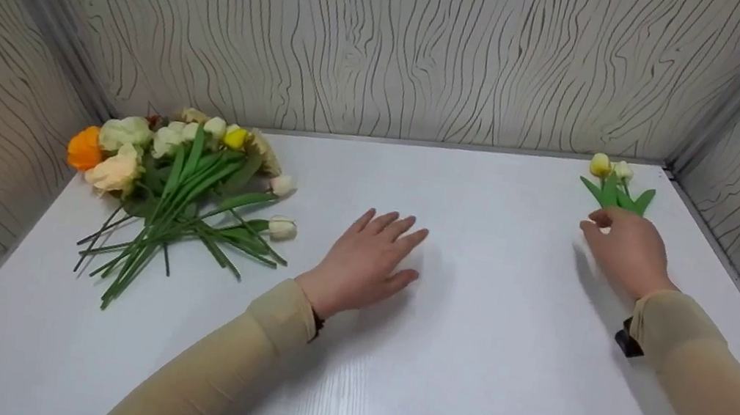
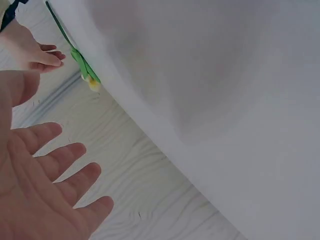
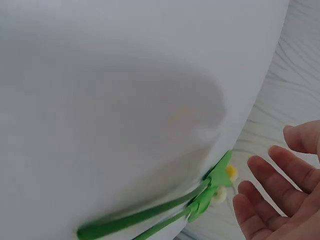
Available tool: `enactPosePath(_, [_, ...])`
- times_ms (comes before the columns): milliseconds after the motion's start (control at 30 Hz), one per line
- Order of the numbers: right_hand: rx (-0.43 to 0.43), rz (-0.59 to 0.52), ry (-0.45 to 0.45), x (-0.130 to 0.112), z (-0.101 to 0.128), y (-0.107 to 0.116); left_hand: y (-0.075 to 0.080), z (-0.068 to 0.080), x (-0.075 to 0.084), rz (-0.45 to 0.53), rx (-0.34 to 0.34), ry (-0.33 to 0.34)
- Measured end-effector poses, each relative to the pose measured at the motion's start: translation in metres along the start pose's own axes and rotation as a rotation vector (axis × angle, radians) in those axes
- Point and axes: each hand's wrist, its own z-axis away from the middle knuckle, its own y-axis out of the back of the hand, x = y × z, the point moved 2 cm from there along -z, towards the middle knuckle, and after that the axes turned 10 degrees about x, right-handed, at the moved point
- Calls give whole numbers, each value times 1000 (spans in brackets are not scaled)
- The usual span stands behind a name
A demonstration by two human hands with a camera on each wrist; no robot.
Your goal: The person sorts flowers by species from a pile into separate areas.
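Note:
My left hand (image 1: 364, 264) hovers over the middle of the white table, fingers spread and holding nothing; the left wrist view shows its bare palm. On the far right, my right hand (image 1: 625, 249) is above two tulips, one yellow (image 1: 600, 165) and one pale (image 1: 622, 172). These lie on the tabletop with green leaves (image 3: 218, 177) and green stems (image 3: 125, 223). In the right wrist view its fingers are loosely bent beside the blooms, with nothing between them. From the head view, this hand hides the tulip stems.
A heap of artificial flowers lies at the table's left, with an orange bloom (image 1: 85, 148), cream blooms (image 1: 116, 169) and crossed green stems (image 1: 146, 239). Two white tulips, one of them lower (image 1: 282, 228), point right from it. Wood-grain panels (image 1: 396, 41) border the table (image 1: 463, 371).

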Motion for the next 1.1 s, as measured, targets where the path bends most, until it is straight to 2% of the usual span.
enactPosePath(133, [-36, 7, 85, -33, 8, -16, 13, 16, -43, -4, 119, 88])
enactPosePath(300, [-59, 35, 240, -75, 23, -39, 27, 43, -94, -32, 268, 172])
enactPosePath(400, [-75, 46, 340, -100, 34, -54, 33, 61, -121, -49, 320, 226])
enactPosePath(567, [-109, 62, 517, -143, 57, -78, 35, 89, -157, -107, 366, 311])
enactPosePath(667, [-133, 59, 601, -166, 72, -90, 34, 101, -171, -131, 352, 361])
enactPosePath(800, [-172, 67, 707, -192, 90, -103, 34, 111, -180, -138, 314, 423])
enactPosePath(967, [-212, 76, 836, -214, 111, -113, 41, 116, -183, -115, 252, 501])
enactPosePath(1100, [-240, 86, 894, -222, 123, -117, 47, 117, -186, -95, 181, 558])
